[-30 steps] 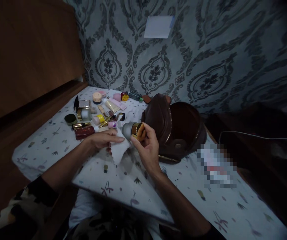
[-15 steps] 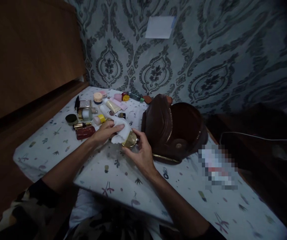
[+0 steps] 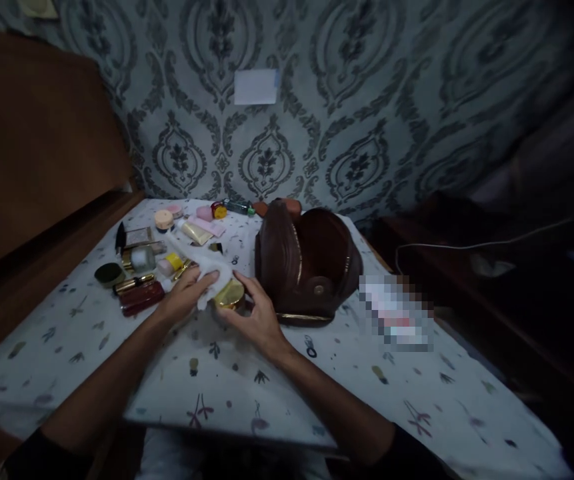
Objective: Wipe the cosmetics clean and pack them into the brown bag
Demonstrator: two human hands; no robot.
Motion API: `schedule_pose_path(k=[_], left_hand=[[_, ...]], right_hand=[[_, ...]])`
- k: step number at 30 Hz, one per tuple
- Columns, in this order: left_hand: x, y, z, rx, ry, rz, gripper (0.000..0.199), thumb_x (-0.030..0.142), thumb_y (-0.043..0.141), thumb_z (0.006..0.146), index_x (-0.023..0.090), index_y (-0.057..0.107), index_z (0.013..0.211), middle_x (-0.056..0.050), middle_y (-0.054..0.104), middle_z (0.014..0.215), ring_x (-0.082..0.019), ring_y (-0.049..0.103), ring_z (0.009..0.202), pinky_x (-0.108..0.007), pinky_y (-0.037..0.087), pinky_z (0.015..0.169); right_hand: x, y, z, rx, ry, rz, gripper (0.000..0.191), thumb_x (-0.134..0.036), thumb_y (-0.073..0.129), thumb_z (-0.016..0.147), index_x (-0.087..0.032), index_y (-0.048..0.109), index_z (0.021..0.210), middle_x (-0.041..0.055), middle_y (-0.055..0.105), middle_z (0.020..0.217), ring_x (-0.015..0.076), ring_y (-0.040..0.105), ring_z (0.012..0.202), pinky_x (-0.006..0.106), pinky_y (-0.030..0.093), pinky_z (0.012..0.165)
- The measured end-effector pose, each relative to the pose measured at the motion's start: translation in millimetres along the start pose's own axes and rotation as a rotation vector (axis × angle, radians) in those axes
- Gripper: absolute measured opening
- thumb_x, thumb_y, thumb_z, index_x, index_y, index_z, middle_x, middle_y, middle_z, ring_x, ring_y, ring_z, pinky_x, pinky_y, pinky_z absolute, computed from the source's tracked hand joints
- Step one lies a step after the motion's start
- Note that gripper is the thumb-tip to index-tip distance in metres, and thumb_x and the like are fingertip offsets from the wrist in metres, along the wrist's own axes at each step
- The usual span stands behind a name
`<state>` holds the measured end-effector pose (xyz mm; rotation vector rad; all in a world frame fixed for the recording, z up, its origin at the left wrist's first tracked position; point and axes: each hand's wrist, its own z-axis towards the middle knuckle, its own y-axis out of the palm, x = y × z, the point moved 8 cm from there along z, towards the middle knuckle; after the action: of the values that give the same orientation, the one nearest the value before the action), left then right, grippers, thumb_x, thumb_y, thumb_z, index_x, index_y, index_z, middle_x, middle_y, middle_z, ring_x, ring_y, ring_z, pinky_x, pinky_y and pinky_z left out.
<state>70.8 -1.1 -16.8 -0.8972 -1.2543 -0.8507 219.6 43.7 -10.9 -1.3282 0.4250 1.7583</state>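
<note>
My left hand (image 3: 185,293) pinches a white cloth or wipe (image 3: 215,275), which rests against a round gold compact (image 3: 231,294). Thumb and fingers of my right hand (image 3: 259,317) grip that compact by its right side, above the patterned cloth. Just right of my hands stands an open brown leather bag (image 3: 287,267). A dark red case (image 3: 141,298) and a gold tube (image 3: 134,284) lie left of my left hand. Behind them are a glass jar (image 3: 143,259) and a small bottle with a yellow band (image 3: 170,264).
The table (image 3: 237,400) has a white patterned cover. Further back lie a cream tube (image 3: 195,233), a peach-lidded jar (image 3: 163,220) and a green bottle (image 3: 238,207). A blurred-out item (image 3: 397,313) lies right of the bag. A brown wooden cabinet (image 3: 41,133) stands at the left.
The view has shifted, so the table things appear further left and lower. The compact has tilted and shows more of its gold surface. Both hands keep their holds.
</note>
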Motion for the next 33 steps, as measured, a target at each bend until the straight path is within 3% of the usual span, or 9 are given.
schedule_pose_path(k=[2, 4, 8, 11, 15, 20, 25, 30, 33], left_hand=[[-6.8, -6.8, 2.3, 0.097, -0.036, -0.045, 0.043, 0.054, 0.072, 0.069, 0.015, 0.069, 0.087, -0.003, 0.068, 0.082, -0.02, 0.061, 0.078, -0.026, 0.047, 0.069], [-13.2, -8.1, 1.9, 0.108, -0.07, -0.027, 0.038, 0.05, 0.074, 0.067, 0.016, 0.066, 0.082, -0.001, 0.065, 0.075, -0.018, 0.059, 0.073, -0.025, 0.046, 0.065], [-18.3, -0.9, -3.7, -0.024, -0.081, 0.111, 0.027, 0.043, 0.071, 0.068, 0.018, 0.067, 0.076, -0.001, 0.066, 0.073, -0.021, 0.059, 0.076, -0.029, 0.048, 0.072], [-17.0, 4.2, -7.3, -0.087, -0.087, 0.166, 0.03, 0.045, 0.069, 0.066, 0.018, 0.07, 0.08, -0.005, 0.07, 0.08, -0.027, 0.061, 0.086, -0.034, 0.05, 0.08], [-8.2, 24.1, -10.9, -0.256, -0.06, 0.235, 0.033, 0.05, 0.07, 0.065, 0.02, 0.073, 0.079, -0.006, 0.072, 0.085, -0.031, 0.061, 0.093, -0.04, 0.049, 0.089], [-6.1, 31.9, -14.7, -0.238, -0.181, 0.384, 0.041, 0.06, 0.071, 0.062, 0.02, 0.068, 0.07, -0.005, 0.068, 0.077, -0.029, 0.06, 0.083, -0.036, 0.05, 0.075], [-5.2, 35.7, -15.0, -0.225, -0.235, 0.393, 0.047, 0.066, 0.073, 0.055, 0.02, 0.063, 0.063, -0.003, 0.064, 0.068, -0.024, 0.056, 0.073, -0.032, 0.049, 0.07], [-6.6, 35.1, -13.0, -0.225, -0.227, 0.397, 0.049, 0.066, 0.073, 0.055, 0.02, 0.064, 0.068, -0.004, 0.065, 0.073, -0.026, 0.058, 0.078, -0.032, 0.048, 0.073], [-10.3, 36.2, -13.3, -0.261, -0.236, 0.393, 0.049, 0.067, 0.071, 0.057, 0.02, 0.062, 0.069, -0.003, 0.065, 0.072, -0.026, 0.059, 0.078, -0.032, 0.048, 0.072]], right_hand=[[-9.0, 1.4, -2.0, -0.038, -0.046, 0.025, 0.071, -0.035, 0.079, 0.07, -0.023, 0.054, 0.135, 0.009, 0.059, 0.123, 0.0239, 0.058, 0.116, 0.038, 0.046, 0.102], [-20.4, 0.9, -4.5, -0.06, -0.112, 0.033, 0.072, -0.037, 0.079, 0.072, -0.023, 0.051, 0.137, 0.0094, 0.058, 0.123, 0.0232, 0.057, 0.116, 0.037, 0.047, 0.101], [-42.2, -8.3, -7.6, -0.023, -0.235, -0.002, 0.065, -0.036, 0.077, 0.076, -0.022, 0.051, 0.134, 0.0095, 0.057, 0.118, 0.0221, 0.058, 0.112, 0.037, 0.048, 0.099], [-59.3, -20.8, -8.0, 0.046, -0.32, -0.013, 0.059, -0.035, 0.075, 0.077, -0.023, 0.052, 0.129, 0.0088, 0.057, 0.116, 0.0217, 0.058, 0.109, 0.036, 0.049, 0.097], [-78.5, -44.6, -6.4, 0.15, -0.366, 0.026, 0.054, -0.036, 0.075, 0.077, -0.023, 0.053, 0.125, 0.0073, 0.057, 0.114, 0.0206, 0.058, 0.108, 0.034, 0.049, 0.097], [-91.2, -79.5, 0.1, 0.237, -0.318, 0.062, 0.055, -0.039, 0.077, 0.074, -0.022, 0.054, 0.121, 0.0069, 0.061, 0.115, 0.0216, 0.06, 0.11, 0.034, 0.047, 0.099], [-94.0, -117.5, 20.8, 0.307, -0.227, 0.094, 0.05, -0.038, 0.073, 0.077, -0.021, 0.053, 0.12, 0.0055, 0.064, 0.12, 0.0197, 0.061, 0.112, 0.031, 0.048, 0.1], [-84.6, -153.9, 51.6, 0.407, -0.159, -0.038, 0.043, -0.04, 0.071, 0.079, -0.02, 0.056, 0.113, 0.0041, 0.066, 0.116, 0.0175, 0.061, 0.109, 0.028, 0.047, 0.097], [-71.6, -165.1, 71.2, 0.394, -0.076, -0.149, 0.038, -0.043, 0.072, 0.078, -0.02, 0.058, 0.105, 0.0026, 0.067, 0.105, 0.0166, 0.062, 0.1, 0.027, 0.049, 0.088]])
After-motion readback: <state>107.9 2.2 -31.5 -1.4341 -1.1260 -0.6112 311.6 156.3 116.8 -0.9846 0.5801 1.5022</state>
